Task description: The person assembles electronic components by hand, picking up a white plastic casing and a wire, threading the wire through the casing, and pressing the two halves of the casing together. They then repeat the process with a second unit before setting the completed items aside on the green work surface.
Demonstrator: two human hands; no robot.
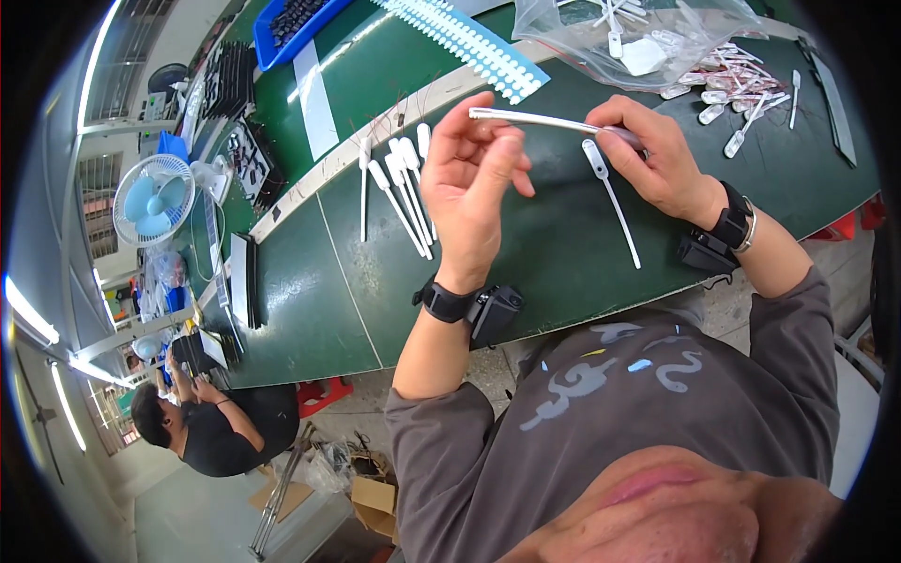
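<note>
My right hand [648,155] is closed round the wide end of a thin white plastic stick [535,118]. The stick reaches left across the fingers of my left hand [474,174], which is half curled, its thumb apart from the stick; whether those fingers touch it I cannot tell. Just below my right hand lies a white stick with an oval head [615,202] on the green table [554,253]. To the left of my left hand, several similar white sticks [399,192] lie side by side, their heads pointing away from me.
Behind my right hand are a clear plastic bag [563,38] with white parts and a pile of white sticks with reddish wires [723,80]. A light-blue sheet with white tabs [469,47] and a blue bin [282,42] lie farther back. At left are a fan [153,199] and another person [221,422].
</note>
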